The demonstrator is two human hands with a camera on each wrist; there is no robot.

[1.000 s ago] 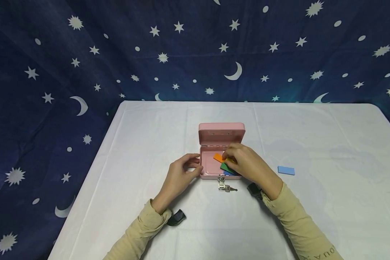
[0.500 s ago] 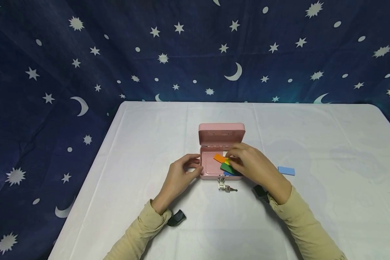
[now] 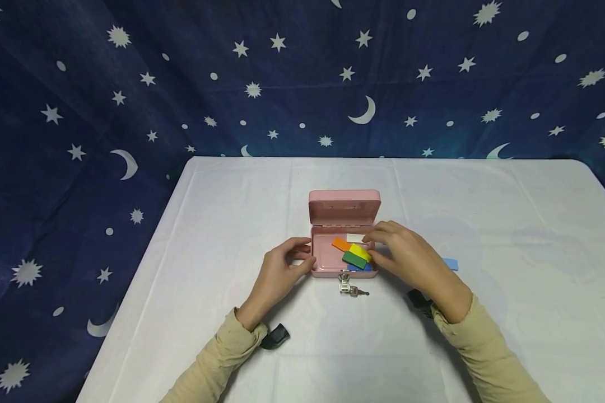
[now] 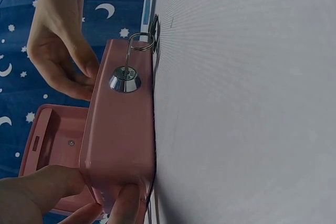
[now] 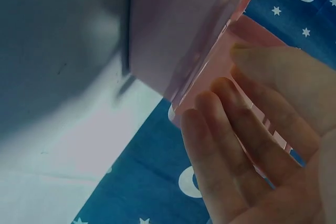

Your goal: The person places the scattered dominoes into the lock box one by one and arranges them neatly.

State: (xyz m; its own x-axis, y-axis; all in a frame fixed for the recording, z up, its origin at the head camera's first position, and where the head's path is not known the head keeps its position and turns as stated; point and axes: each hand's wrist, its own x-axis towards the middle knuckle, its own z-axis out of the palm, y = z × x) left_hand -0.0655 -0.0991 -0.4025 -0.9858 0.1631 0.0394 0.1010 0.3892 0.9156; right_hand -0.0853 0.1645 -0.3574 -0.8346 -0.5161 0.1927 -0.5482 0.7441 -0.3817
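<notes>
A pink cash box (image 3: 327, 273) stands with its lid (image 3: 345, 212) raised. Flat rectangular blocks lie inside at its right: orange (image 3: 340, 244), yellow (image 3: 360, 252), green (image 3: 354, 259), blue (image 3: 360, 268) and white (image 3: 355, 238). My left hand (image 3: 281, 270) rests its fingertips against the box's left wall, the thumb near the front corner. Over the right rim hovers my right hand (image 3: 408, 258), its fingers relaxed and loosely bent. The right wrist view shows nothing held between those fingers. A key (image 3: 358, 292) hangs at the front lock (image 3: 344, 284).
A light blue block (image 3: 451, 263) lies on the table right of the box, partly covered by my right hand. White cloth covers the table (image 3: 242, 207). Behind it hangs a dark blue curtain (image 3: 302, 67) with moons and stars.
My right hand has moved right from the blocks to the box's right rim, uncovering the yellow and white blocks and partly covering the light blue one. The left hand stays put.
</notes>
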